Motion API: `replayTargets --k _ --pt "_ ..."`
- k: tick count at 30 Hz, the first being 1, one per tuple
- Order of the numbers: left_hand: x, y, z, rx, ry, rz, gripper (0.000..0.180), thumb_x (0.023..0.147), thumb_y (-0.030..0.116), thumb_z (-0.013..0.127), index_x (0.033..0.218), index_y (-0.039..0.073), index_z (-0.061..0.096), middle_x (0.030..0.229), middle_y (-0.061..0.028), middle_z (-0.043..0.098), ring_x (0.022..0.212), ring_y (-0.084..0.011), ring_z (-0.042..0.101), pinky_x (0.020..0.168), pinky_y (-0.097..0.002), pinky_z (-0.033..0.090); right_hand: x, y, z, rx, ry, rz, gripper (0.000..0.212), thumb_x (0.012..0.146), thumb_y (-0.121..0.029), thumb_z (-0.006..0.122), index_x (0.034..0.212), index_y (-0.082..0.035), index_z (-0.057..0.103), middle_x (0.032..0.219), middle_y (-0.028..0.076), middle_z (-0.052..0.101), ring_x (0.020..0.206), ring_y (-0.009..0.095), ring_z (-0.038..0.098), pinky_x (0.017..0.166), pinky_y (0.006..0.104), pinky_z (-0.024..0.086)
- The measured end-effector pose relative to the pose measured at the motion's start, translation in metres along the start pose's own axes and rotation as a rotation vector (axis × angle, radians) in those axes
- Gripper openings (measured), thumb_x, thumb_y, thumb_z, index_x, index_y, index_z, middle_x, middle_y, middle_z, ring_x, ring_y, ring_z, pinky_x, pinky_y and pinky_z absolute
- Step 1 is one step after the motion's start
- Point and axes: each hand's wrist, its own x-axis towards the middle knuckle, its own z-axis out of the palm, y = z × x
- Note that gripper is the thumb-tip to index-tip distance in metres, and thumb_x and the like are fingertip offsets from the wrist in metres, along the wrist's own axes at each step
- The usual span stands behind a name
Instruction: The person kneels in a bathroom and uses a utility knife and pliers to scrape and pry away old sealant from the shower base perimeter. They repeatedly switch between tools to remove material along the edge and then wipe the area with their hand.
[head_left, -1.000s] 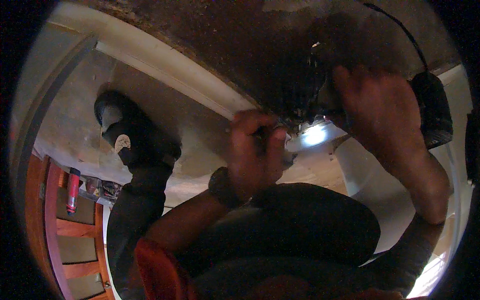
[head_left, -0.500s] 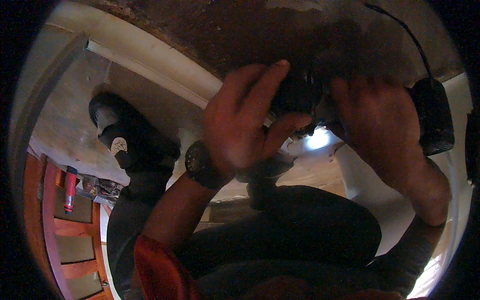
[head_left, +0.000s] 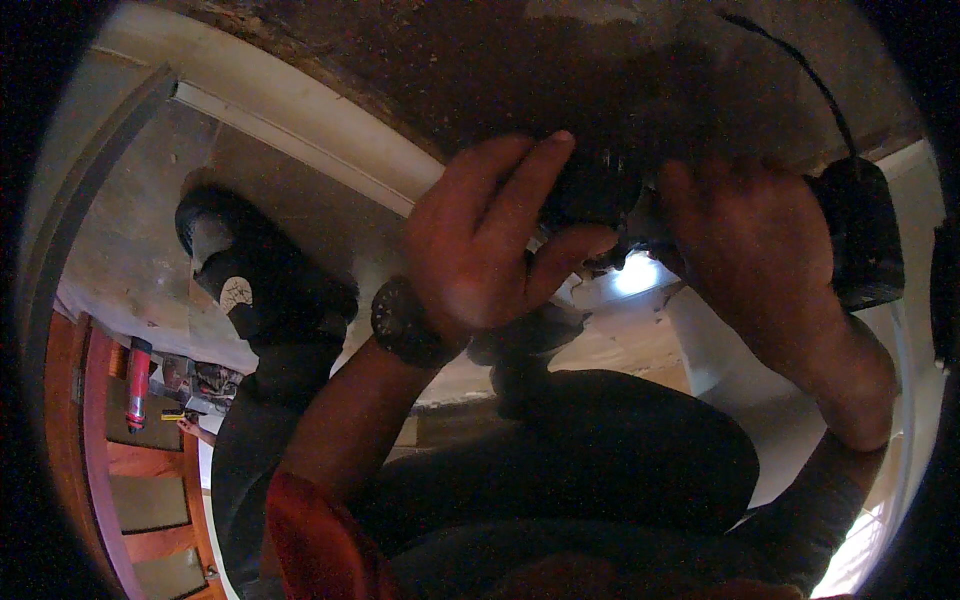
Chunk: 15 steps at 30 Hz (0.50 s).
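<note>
Both of my hands hold a dark power tool (head_left: 597,190) whose exact kind is hard to make out in the dim light. My left hand (head_left: 480,235), with a dark watch on the wrist, grips its rounded front part, thumb on the near side and fingers stretched along the far side. My right hand (head_left: 745,230) is closed around its middle, so most of that part is hidden. A black block (head_left: 865,235) at the tool's right end shows beyond my right hand, with a thin black cord rising from it. Between my hands a bright white light (head_left: 637,273) shines beneath the tool.
A pale raised ledge (head_left: 300,135) runs diagonally at the upper left, beside a stained dark surface. My black shoe (head_left: 240,250) stands on the floor. At far left are a red cylinder (head_left: 139,385), a wooden panelled door (head_left: 150,460) and another person's hand (head_left: 190,425) near a yellow object.
Another person's hand with a small yellow object has come into view at the far left. My hands and the tool stay almost in place, shifted very slightly.
</note>
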Motion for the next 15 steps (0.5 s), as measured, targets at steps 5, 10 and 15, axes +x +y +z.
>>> replayTargets --k 5,10,15 --pt "0.0002 0.0006 -0.0002 -0.002 0.012 0.005 0.064 0.078 0.044 0.082 0.122 -0.001 0.067 0.104 -0.0197 0.066 0.087 -0.0345 0.068 0.071 -0.0416 0.059 -0.0006 -0.0005 0.0012 -0.018 0.005 -0.004 0.04 0.075 -0.04 0.078 0.092 -0.011 0.057 0.076 0.008 0.063 0.071 0.027 0.068 0.063 0.0404 0.052" --pt "-0.0012 -0.0004 0.0013 0.003 0.033 0.035 0.063 0.079 0.044 0.082 0.121 -0.001 0.067 0.103 -0.0198 0.066 0.086 -0.0342 0.068 0.071 -0.0423 0.058 -0.0032 -0.0028 0.0011 -0.032 0.011 0.006 0.035 0.077 -0.037 0.075 0.092 -0.011 0.058 0.075 0.008 0.063 0.068 0.028 0.068 0.063 0.0399 0.053" --pt "-0.0018 -0.0002 0.0026 0.005 0.028 0.038 0.063 0.078 0.043 0.083 0.12 -0.001 0.067 0.103 -0.02 0.067 0.085 -0.0344 0.068 0.071 -0.0422 0.058 -0.0057 -0.0028 0.0039 -0.003 0.028 0.01 0.03 0.078 -0.032 0.074 0.092 -0.01 0.059 0.074 0.009 0.064 0.067 0.027 0.068 0.061 0.039 0.053"
